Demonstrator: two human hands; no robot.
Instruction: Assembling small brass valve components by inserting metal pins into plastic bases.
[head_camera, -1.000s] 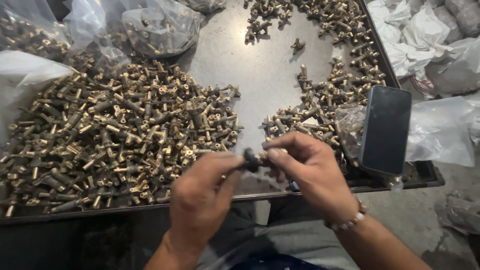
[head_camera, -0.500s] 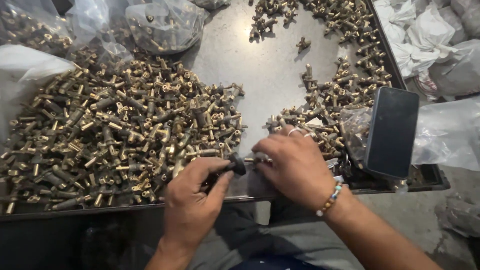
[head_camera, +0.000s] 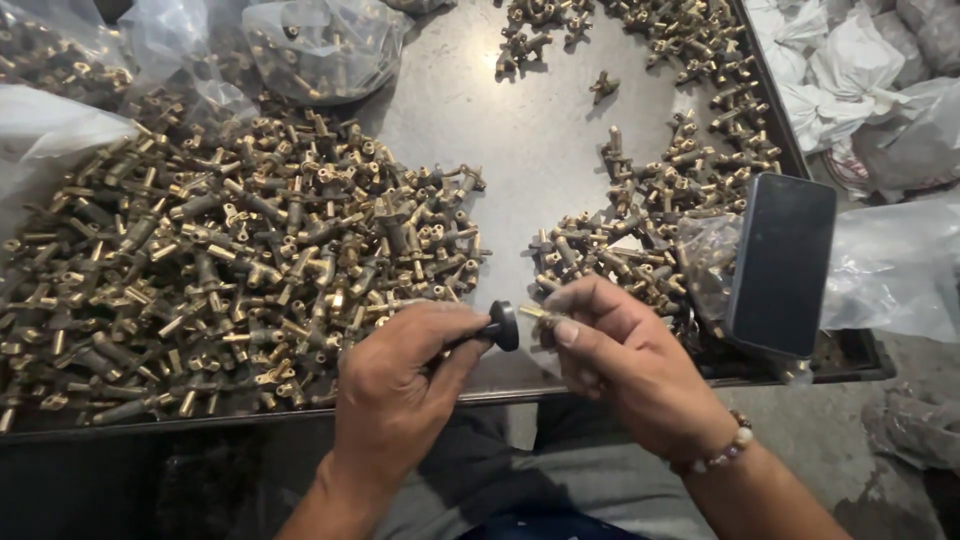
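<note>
I see 2 bare hands low in the middle of the frame, held over the near edge of a dark metal tabletop (head_camera: 540, 140). My left hand (head_camera: 400, 385) has its grip closed around a small black knob tool (head_camera: 500, 326), whose round dark head pokes out toward the right past the thumb. My right hand (head_camera: 630, 370), with a beaded bracelet (head_camera: 715, 455) at the wrist, has its grip pinched on a small brass fitting (head_camera: 532, 313), and that fitting's end touches the black head of the tool. Both sit at centre frame, just above the tabletop's front rim.

On the left half of the frame lies a large heap of brass fittings (head_camera: 230, 290), piled thick. A smaller, looser scatter of brass fittings (head_camera: 640, 220) runs from the centre right up toward the top edge. A dark phone (head_camera: 782, 262) leans at the right side of the tabletop, just beside that scatter. Clear plastic bags (head_camera: 310, 40) holding more brass parts lie at the upper left, and pale bags (head_camera: 860, 90) lie off the tabletop at the upper right.
</note>
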